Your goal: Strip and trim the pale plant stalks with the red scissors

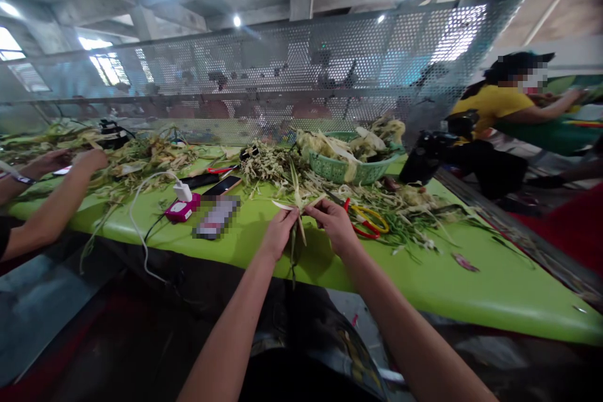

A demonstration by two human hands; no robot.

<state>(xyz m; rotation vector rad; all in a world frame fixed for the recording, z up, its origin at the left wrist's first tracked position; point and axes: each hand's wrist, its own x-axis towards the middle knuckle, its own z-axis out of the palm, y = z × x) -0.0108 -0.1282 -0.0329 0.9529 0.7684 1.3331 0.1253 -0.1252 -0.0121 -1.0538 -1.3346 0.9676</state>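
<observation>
Both my hands meet over the front edge of the green table, pinching pale, flat leaf strips (302, 232) that look like dried husk. My left hand (281, 232) closes thumb and finger on the strips where they cross. From the other side, my right hand (333, 221) pinches a strip that points up and right. One long strip stands up toward the back and a darker end hangs below the table edge. Just right of my right hand lie scissors (365, 220) with red and yellow handles. The exact crossing of the strips is partly covered by my fingers.
A green basket (351, 169) heaped with dry husks stands behind, amid loose plant scraps (271, 166). Left are a phone (223, 186), a pink power block (183, 207) with a white charger, and a co-worker's arms (56, 210). A black bottle-like object (417, 160) stands right; a perforated metal screen (264, 81) rises behind.
</observation>
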